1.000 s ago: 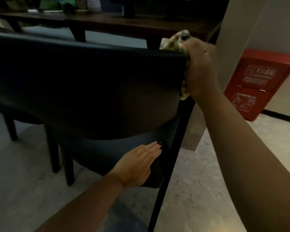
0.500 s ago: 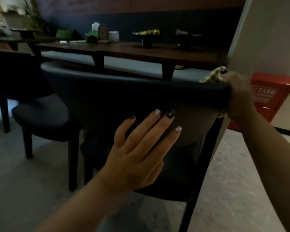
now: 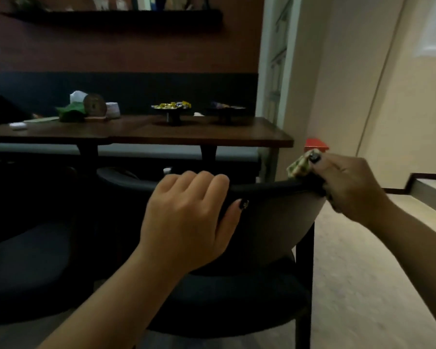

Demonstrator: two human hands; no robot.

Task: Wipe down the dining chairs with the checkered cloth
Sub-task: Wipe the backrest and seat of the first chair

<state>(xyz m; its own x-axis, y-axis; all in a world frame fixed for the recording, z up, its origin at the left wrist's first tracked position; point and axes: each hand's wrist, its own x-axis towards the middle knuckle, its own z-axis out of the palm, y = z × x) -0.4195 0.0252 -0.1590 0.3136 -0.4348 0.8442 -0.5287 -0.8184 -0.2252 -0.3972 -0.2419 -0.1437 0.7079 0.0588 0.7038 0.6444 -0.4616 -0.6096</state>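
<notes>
The chair (image 3: 269, 222) is seen nearest, from behind, its dark seat low in the view. The left hand (image 3: 189, 217) is curled over the top rail of the backrest near its middle, fingers hooked over the far side and thumb on the near face. The checkered cloth (image 3: 300, 165) is bunched in the right hand (image 3: 350, 187) and pressed onto the rail's right-hand corner, above the right rear leg. The rail's long axis runs left to right, bowed slightly, so the unwiped length is judged to lie leftward from the cloth, toward the left hand; the right hand is the one placed for that stroke. Beyond stands a wooden table (image 3: 212, 137) bearing a pedestal dish of sweets (image 3: 171, 107). A red box (image 3: 316, 145) is partly hidden; no legible writing is recorded.
</notes>
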